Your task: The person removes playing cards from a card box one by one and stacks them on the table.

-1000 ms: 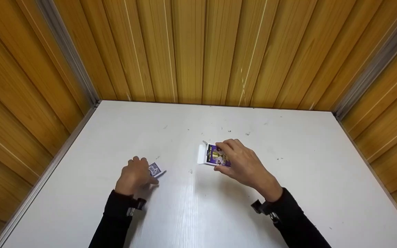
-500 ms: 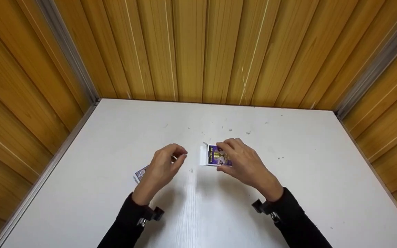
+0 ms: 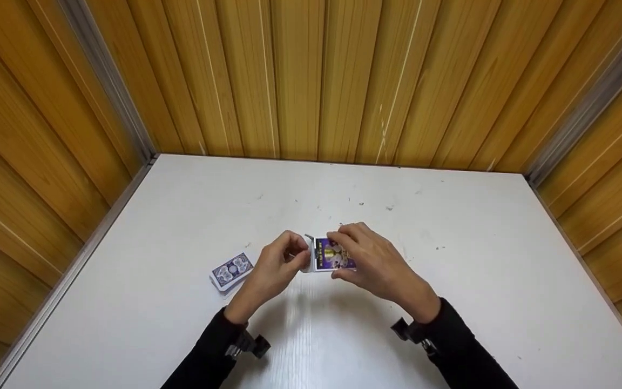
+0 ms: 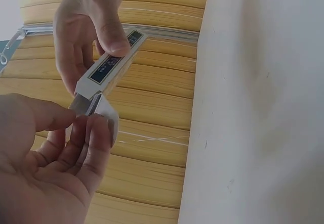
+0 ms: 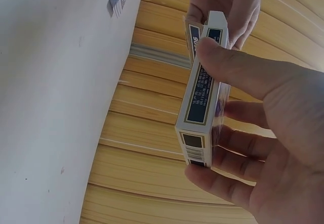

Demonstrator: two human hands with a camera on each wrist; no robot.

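A purple and white card box is lifted a little above the white table, near its middle. My right hand grips it, thumb on one narrow side and fingers on the other. My left hand pinches the box's open white flap at its left end. A loose deck of blue-backed cards lies on the table just left of my left hand, with nothing touching it.
Wooden panel walls close in the table on the far, left and right sides, with metal strips in the corners. Small dark specks dot the table behind the box.
My left hand let go of the deck, left it on the table and moved right to the box flap. My right hand brought the box slightly left and nearer.
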